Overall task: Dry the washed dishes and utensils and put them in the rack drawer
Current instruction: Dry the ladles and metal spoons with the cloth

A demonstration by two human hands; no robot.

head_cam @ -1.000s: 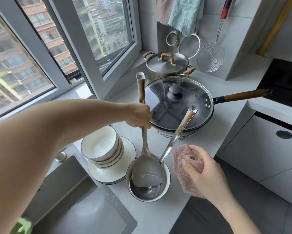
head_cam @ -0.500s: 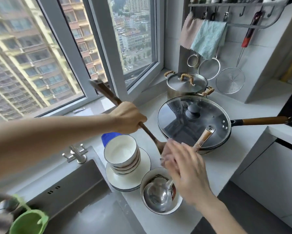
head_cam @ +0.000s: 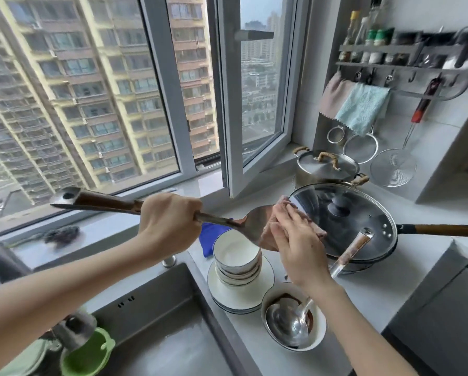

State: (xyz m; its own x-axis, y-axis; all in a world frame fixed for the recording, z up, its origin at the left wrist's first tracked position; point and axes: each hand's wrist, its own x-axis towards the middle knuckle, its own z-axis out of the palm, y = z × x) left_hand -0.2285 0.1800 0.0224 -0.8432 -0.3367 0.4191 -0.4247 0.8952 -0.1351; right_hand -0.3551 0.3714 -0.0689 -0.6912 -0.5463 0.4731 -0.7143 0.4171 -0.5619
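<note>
1. The left hand (head_cam: 170, 223) is gripping the spatula (head_cam: 250, 222) with the fingers curled tight round the shaft, just where the wooden handle meets the metal.
2. The spatula is being held in the air, lying nearly level. The handle end is pointing left toward the window (head_cam: 151, 104), and the blade is hanging above the stack of bowls (head_cam: 237, 256).
3. The right hand (head_cam: 298, 240) is lying flat against the blade with the fingers nearly straight and close together. It is pressing a pink cloth (head_cam: 319, 232) to the metal. The thumb is hidden, so whether it is pinching from behind cannot be told.
4. The cloth is showing at the fingertips and along the far edge of the hand, between the palm and the blade.
5. The bowls are sitting nested on a pile of plates (head_cam: 241, 297) on the counter (head_cam: 368, 294), just beside the sink (head_cam: 159, 321).
6. A ladle (head_cam: 287, 321) is resting cup-down in a separate white bowl (head_cam: 318, 335) nearer the camera. Its handle is slanting up under the right wrist toward the wok's rim.
7. A wok (head_cam: 363, 256) under a glass lid (head_cam: 341, 221) is standing behind the hand, with a lidded steel pot (head_cam: 326, 166) behind it in the corner.
8. A blue item (head_cam: 208, 237) is lying behind the bowls, too hidden to identify.
9. A green cup (head_cam: 86, 356) is sitting at the sink's near left corner.
</note>
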